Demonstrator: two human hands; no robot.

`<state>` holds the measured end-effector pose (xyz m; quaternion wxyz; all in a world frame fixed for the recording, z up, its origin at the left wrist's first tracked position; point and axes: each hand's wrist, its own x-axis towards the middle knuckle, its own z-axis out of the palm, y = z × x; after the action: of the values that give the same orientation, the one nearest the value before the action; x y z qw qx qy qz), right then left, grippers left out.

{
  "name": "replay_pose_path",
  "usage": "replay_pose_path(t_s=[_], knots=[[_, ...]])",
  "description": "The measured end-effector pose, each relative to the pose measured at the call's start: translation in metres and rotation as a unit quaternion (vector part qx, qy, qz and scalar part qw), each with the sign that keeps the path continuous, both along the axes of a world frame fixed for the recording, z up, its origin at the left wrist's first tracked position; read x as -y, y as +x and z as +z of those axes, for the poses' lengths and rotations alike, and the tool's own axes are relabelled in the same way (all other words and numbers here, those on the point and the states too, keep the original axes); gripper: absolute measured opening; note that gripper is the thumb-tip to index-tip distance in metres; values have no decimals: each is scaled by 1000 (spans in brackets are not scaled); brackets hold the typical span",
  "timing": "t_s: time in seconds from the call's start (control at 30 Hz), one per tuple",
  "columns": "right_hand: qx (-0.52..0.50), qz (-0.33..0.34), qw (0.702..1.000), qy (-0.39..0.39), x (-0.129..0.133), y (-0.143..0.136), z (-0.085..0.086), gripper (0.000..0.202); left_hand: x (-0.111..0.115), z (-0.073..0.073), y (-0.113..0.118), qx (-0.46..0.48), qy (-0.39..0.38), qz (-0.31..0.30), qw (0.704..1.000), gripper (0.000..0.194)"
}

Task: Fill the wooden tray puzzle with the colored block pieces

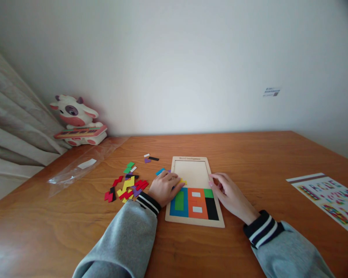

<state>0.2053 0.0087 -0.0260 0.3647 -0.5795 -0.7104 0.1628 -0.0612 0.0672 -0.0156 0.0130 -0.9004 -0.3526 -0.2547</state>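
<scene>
The puzzle board lies central. Over its nine-o'clock edge bends the left hand beside a yellow piece; I cannot tell its grip. The right hand, finger and thumb parted, is at the three-o'clock rim; beyond, tabletop stretches to a printed sheet.

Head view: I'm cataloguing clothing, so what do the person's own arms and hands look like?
Loose grey sleeves cover both arms, ending in dark cuffs with white stripes. The left hand and right hand are ungloved; I can't make out any rings.
</scene>
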Motion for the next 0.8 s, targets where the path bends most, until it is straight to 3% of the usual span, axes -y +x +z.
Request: replay_pose_path(t_s=[0.1,0.3,0.57,0.8], knots=[[4,-4,1000,-4,0,0,1,35,4,5,-2,-1,-9,-7,1000,34],[9,0,1000,4,0,1,-1,35,6,4,-4,1,-41,-92,995,35],[8,-1,1000,0,0,1,0,34,1,-2,-13,36,-51,-120,991,27],[9,3,1000,-11,0,2,-1,35,-1,-7,-17,43,-66,-94,992,28]])
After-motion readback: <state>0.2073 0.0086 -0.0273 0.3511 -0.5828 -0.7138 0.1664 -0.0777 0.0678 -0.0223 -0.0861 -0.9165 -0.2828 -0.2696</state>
